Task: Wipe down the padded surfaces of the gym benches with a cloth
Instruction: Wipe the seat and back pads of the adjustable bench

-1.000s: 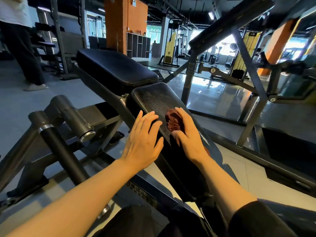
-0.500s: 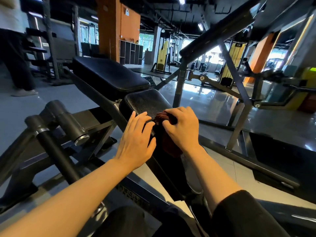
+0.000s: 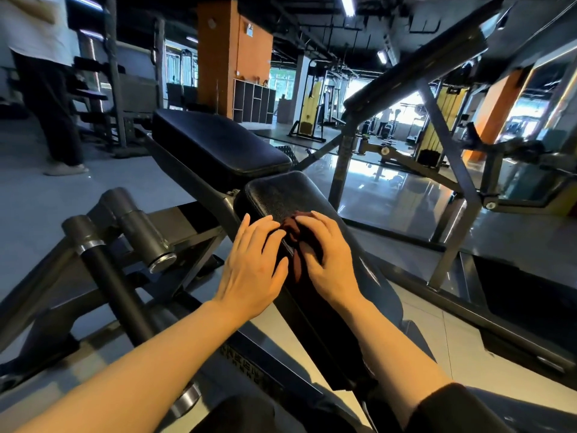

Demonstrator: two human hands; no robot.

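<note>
A black padded seat (image 3: 281, 195) of a gym bench lies just in front of me, with a longer black back pad (image 3: 218, 145) beyond it. A dark brown cloth (image 3: 295, 235) is bunched on the near part of the seat pad. My right hand (image 3: 324, 257) covers the cloth with curled fingers gripping it. My left hand (image 3: 253, 267) rests flat, fingers straight, on the pad's left edge, touching the cloth's side. Part of the cloth hangs down between my hands.
Grey roller bars (image 3: 134, 232) of the bench frame jut out at the left. A slanted steel machine frame (image 3: 437, 98) stands to the right on a glossy floor. A person (image 3: 46, 89) stands at the far left. An orange pillar (image 3: 231, 57) rises behind.
My right hand slid the cloth back toward me along the seat pad and bunched it up. My left hand stayed on the pad's left edge. The view shifted slightly.
</note>
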